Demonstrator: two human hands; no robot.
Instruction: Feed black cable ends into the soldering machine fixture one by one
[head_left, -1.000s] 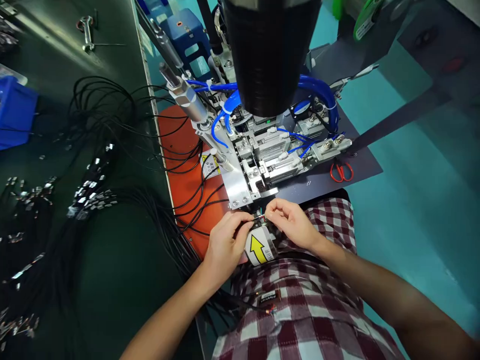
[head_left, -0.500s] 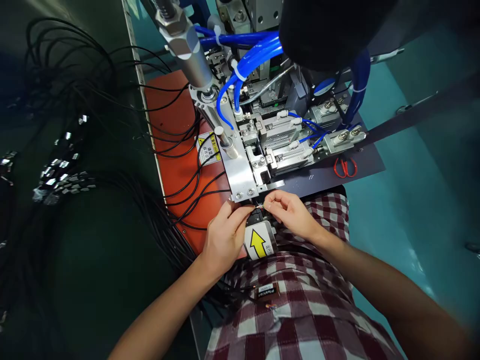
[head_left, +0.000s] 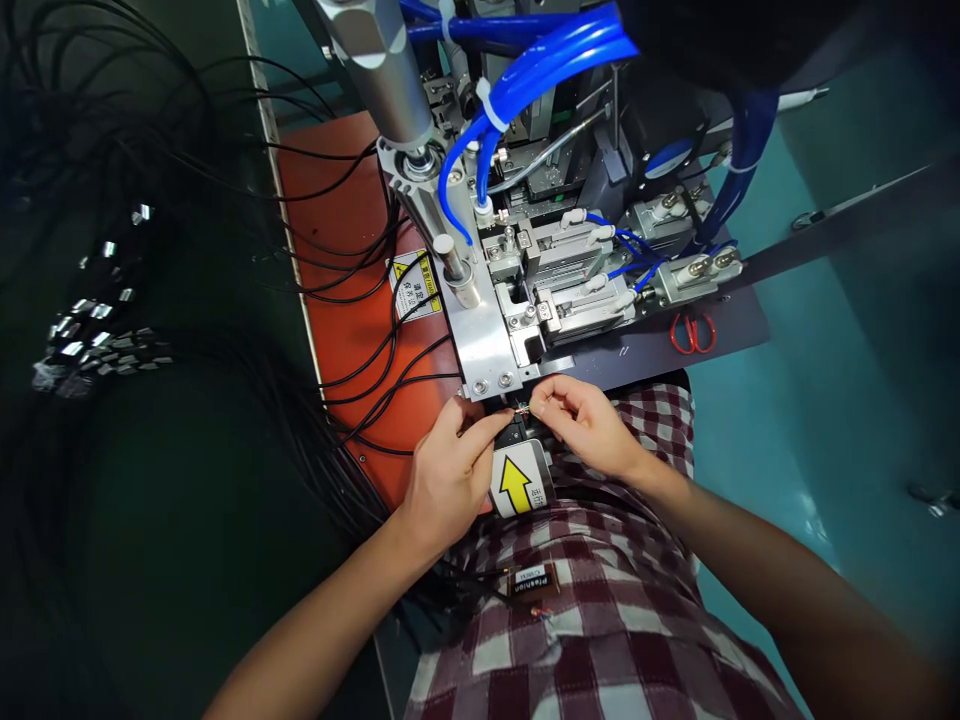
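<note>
A: What do the hands grip?

B: The bare left hand [head_left: 452, 472] and the bare right hand [head_left: 581, 425] each close thumb and forefinger on a small, thin, pale wire end [head_left: 521, 409] — a touch of red shows, but finer detail is too small to read. It lies between the two sets of fingertips.

A: And around the grip?

B: Just beyond it, the flat silver metal plate [head_left: 486, 348] of the machine, with two bolts at its near edge. On the wearer's side, a white label with a bold yellow arrow [head_left: 516, 483] pointing toward the grip.

A: To either side?

B: Left of the grip, an orange-red panel [head_left: 349, 345]; farther left, a bundle of black cables [head_left: 304, 425]. Well to the right and beyond — red-handled scissors [head_left: 694, 347] on a dark grey board [head_left: 739, 325].
</note>
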